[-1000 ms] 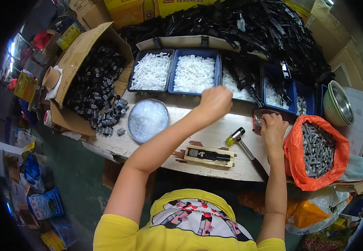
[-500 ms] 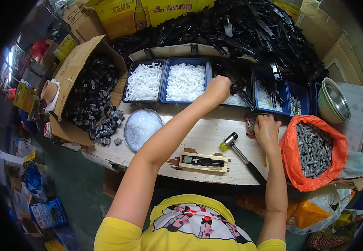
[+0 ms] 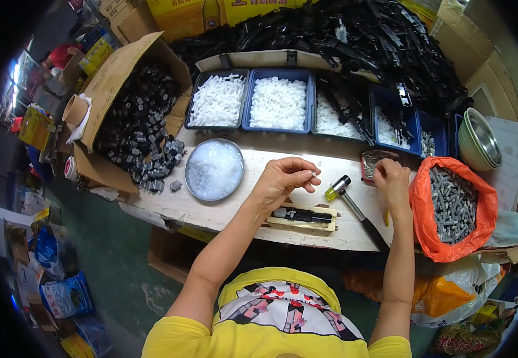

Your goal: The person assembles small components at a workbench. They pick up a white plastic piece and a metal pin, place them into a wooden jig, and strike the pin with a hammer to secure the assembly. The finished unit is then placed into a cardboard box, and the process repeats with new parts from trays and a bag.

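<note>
My left hand (image 3: 281, 184) is over the bench, thumb and fingers pinched on a small white plastic piece (image 3: 315, 175). Below it sits a pale block (image 3: 333, 225) with a black elongated part (image 3: 309, 215) lying in its recess. My right hand (image 3: 394, 186) is at the near edge of a small red tray (image 3: 367, 167) of thin metal bits. Its fingertips are pressed together; what they hold, if anything, is too small to make out. Between the hands lies a mallet (image 3: 354, 210) with a yellow-and-black head and a black grip.
Blue bins (image 3: 248, 101) of white plastic pieces line the back, below a heap of black parts (image 3: 306, 39). A round dish (image 3: 190, 179) and a cardboard box (image 3: 112, 89) of dark parts stand left. An orange bag (image 3: 419, 209) of grey pieces and stacked bowls (image 3: 471, 143) stand right.
My left hand has come back from the bins toward me with a small white piece. My right hand has drawn slightly back from the red tray. The whole view has shifted a little.
</note>
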The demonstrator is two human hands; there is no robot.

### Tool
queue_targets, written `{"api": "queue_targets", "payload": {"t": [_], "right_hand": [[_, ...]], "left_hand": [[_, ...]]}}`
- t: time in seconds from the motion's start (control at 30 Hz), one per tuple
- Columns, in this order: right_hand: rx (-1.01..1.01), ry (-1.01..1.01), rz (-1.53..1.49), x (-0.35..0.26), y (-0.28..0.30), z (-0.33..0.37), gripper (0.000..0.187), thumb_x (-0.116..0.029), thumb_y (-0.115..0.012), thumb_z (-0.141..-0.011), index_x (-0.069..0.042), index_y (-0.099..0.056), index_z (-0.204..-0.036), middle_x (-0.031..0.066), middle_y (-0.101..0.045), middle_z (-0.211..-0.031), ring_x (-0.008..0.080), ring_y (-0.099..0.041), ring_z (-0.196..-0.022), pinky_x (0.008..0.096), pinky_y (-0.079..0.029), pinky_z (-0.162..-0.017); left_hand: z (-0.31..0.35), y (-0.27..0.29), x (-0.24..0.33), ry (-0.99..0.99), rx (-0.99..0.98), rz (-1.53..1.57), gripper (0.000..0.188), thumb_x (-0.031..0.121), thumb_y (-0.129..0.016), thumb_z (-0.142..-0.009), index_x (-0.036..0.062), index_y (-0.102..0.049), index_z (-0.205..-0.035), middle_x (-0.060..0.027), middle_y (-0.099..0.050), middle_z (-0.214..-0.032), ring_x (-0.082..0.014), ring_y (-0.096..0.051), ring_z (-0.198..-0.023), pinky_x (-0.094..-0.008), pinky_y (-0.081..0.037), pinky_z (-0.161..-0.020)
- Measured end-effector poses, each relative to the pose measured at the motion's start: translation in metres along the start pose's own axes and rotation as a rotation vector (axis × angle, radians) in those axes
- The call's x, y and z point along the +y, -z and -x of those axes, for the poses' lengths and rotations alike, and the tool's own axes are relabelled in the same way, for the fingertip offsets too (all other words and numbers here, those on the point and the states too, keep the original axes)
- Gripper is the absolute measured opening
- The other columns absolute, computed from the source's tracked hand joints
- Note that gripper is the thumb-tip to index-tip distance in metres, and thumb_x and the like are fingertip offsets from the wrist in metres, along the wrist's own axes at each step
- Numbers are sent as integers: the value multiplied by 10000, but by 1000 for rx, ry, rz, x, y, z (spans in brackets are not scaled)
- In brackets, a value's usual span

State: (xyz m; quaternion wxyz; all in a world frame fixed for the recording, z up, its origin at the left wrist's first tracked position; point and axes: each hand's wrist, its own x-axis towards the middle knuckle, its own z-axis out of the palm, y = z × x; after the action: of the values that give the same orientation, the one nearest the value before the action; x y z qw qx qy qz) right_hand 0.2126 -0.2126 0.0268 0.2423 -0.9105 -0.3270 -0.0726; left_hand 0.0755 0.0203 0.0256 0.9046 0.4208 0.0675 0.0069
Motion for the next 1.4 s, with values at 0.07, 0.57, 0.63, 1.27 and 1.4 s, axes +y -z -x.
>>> {"api": "queue_targets", "payload": {"t": [0.07,0.57,0.63,1.27,1.4], "right_hand": [[51,157,-207,-20,2,4,114,-19,-621,-696,-34,-589,-804,88,-566,-715,236,-535,-724,330,-393,-684],[-233,710,-223,-118,15,16,162,-40,-602,-670,-56,-581,-830,58,-508,-741,222,-479,-737,331,-384,-679],[-254,737,-199,-121,16,14,169,-43,-585,-676,-53,-582,-845,60,-507,-740,221,-477,-738,330,-385,-677],[-10,432,-382,-131,-28,47,164,-25,-669,-679,-53,-587,-818,51,-560,-722,209,-509,-678,322,-347,-646],[-51,473,-329,-120,-33,52,159,-58,-671,-668,-73,-589,-804,32,-544,-725,195,-497,-695,330,-327,-663]], "left_hand": [[13,4,-3,46,16,56,141,-34,-606,-785,-34,-620,-925,-152,-616,-927,-203,-640,-795,-263,-550,-640],[50,12,-5,179,-100,79,92,-24,-627,-776,-31,-613,-866,-115,-624,-816,-186,-651,-724,-247,-560,-600],[51,14,-5,181,-103,59,90,-20,-632,-773,-29,-614,-861,-110,-622,-799,-186,-651,-713,-246,-558,-591],[67,10,-12,-218,108,-477,115,-33,-630,-762,-14,-652,-873,-89,-611,-883,-137,-599,-747,-234,-503,-652],[70,14,-8,-398,76,-977,171,23,-683,-709,32,-664,-879,-53,-613,-903,-150,-550,-816,-255,-453,-679]]}}
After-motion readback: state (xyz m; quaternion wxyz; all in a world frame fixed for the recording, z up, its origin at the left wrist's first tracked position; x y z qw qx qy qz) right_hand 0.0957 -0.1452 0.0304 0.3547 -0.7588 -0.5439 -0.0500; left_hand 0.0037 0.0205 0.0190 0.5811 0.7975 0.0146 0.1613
